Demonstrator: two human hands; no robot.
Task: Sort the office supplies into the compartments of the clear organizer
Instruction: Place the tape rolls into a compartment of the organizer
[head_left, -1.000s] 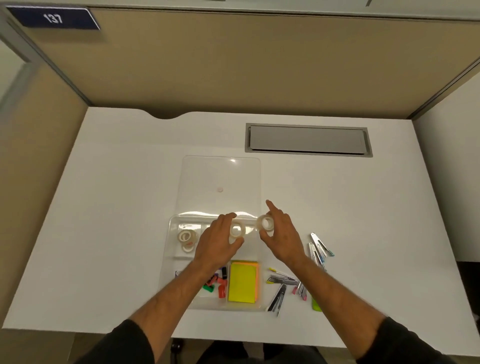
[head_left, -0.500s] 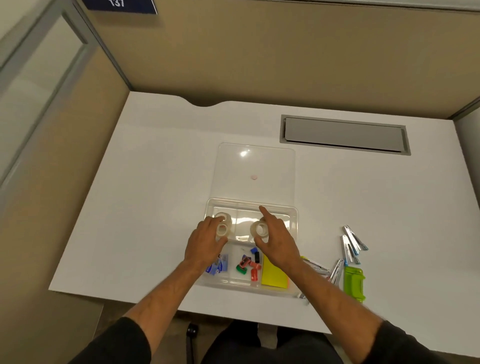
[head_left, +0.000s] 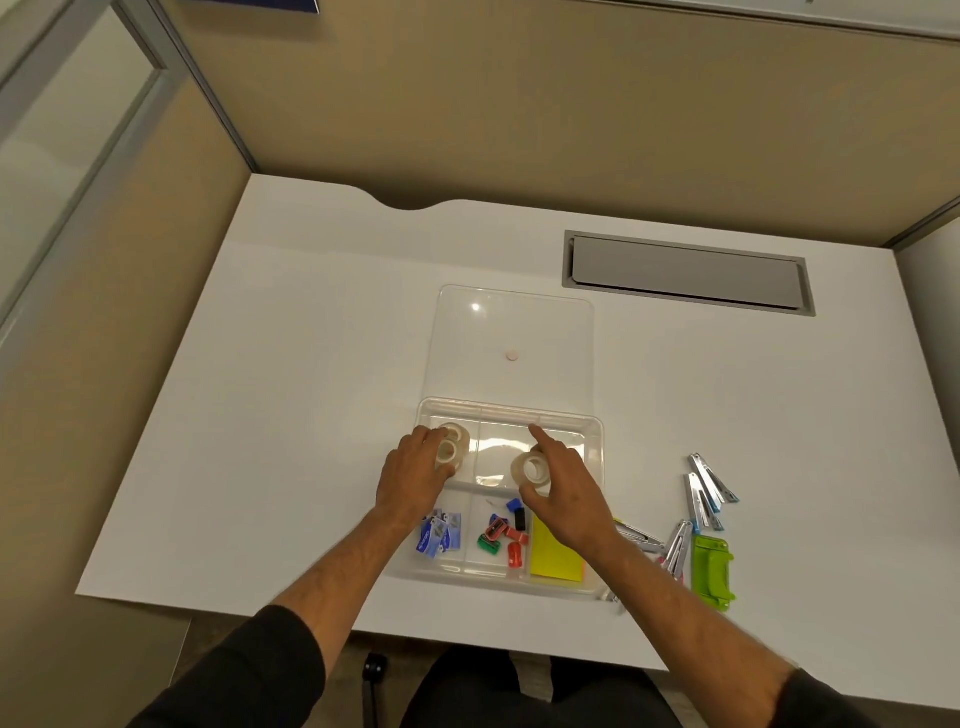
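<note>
Left hand (head_left: 410, 475): grip closed on a tape roll (head_left: 448, 452) in the far-left compartment of the clear organizer (head_left: 595, 431), beside another roll. Right hand (head_left: 563, 493): grip pinching a second tape roll (head_left: 532, 469) over the far-middle compartment. Staplers (head_left: 704, 486) and green hole punch (head_left: 712, 571) sit right on the desk (head_left: 260, 415).

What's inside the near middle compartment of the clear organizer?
Small colored pencil sharpeners, red, green, blue and black, in the clear organizer. The right hand hides the compartment's far right corner.
</note>
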